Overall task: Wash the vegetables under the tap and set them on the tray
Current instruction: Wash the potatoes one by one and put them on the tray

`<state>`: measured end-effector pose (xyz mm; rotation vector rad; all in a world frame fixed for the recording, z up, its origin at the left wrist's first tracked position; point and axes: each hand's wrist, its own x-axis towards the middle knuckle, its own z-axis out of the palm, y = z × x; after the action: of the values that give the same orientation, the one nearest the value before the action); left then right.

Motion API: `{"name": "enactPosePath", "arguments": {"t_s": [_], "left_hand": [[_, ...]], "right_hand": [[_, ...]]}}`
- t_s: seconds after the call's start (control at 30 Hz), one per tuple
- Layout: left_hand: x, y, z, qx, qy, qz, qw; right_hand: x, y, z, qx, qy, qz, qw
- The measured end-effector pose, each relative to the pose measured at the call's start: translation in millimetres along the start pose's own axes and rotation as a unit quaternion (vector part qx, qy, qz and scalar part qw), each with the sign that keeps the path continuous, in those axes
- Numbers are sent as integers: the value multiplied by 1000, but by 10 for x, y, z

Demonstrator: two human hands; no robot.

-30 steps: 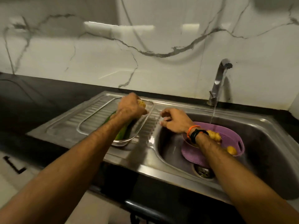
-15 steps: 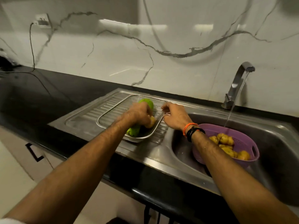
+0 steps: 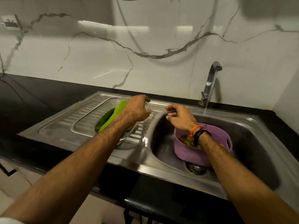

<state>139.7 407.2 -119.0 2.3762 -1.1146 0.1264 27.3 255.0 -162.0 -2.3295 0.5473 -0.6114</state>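
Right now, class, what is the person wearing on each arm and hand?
Both forearms are bare, with no gloves or rings visible. The right wrist carries an orange thread band and a black band side by side. The left hand and wrist are unadorned; a bit of white sleeve shows at the frame's lower-left corner.
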Motion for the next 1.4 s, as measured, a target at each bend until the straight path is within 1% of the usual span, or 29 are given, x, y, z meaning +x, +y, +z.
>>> {"name": "enactPosePath", "arguments": {"t_s": [0.07,0.17,0.3,0.4,0.57,0.7,0.83,1.0,1.1,1.17,1.3,1.4], "left_hand": [[60,234,153,-27,-13,20,999],[102,499,493,-47,-74,32,996],[131,667,1038,-36,-148,22,988],[159,714,1345,-33,-182,5,983],[292,760,1747,-33,-219,8,975],[416,855,2020,-15,-245,23,969],[500,1033,2272,-13,-290,30,956],[501,1308,2502,-10,-299,61,952],[468,1375,2638,-1,-281,90,955],[498,1347,2772,7,-276,95,956],[470,1357,2654,11,-281,88,956],[490,1303,2523,2,-258,33,966]], "right_hand": [[-72,188,-212,-22,8,25,999],[-206,491,-466,-46,5,76,996],[-394,919,-638,-70,-3,149,986],[-474,1179,-625,-92,-16,188,978],[-451,1555,-606,-122,-56,238,962],[-451,1645,-675,-150,-54,257,953],[-407,1776,-694,-170,-57,275,945],[-379,1808,-710,-170,-52,286,942],[-380,1816,-704,-168,-60,287,941],[-377,1814,-701,-170,-65,281,942],[-396,1753,-702,-167,-66,272,945],[-410,1696,-711,-162,-70,261,949]]}}
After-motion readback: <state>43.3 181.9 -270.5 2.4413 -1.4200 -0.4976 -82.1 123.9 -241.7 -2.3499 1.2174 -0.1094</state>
